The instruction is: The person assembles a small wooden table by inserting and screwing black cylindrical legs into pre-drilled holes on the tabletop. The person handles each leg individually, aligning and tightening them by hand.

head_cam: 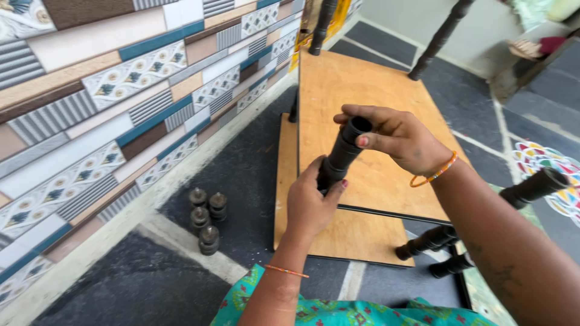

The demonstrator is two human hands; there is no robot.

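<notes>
Both hands hold a black ribbed post (pixel 340 157) in the air above the wooden board (pixel 362 102), which serves as the landmark here. The post's long axis is tilted: its open hollow end points up and to the right, away from the person, while its lower end slants down and left toward the body. The left hand (pixel 309 205) wraps the lower part, fingers clamped around the post. The right hand (pixel 396 137) sits at the top end, thumb and fingers closed on the rim beside the opening.

A second, lower board (pixel 338 232) lies partly under the wooden board, toward the person. Left of the boards, four small black knobs (pixel 205 220) stand on the dark floor (pixel 151 284) near the patterned tile wall (pixel 90 108). Right of the board's near corner, other black posts (pixel 483 223) jut out.
</notes>
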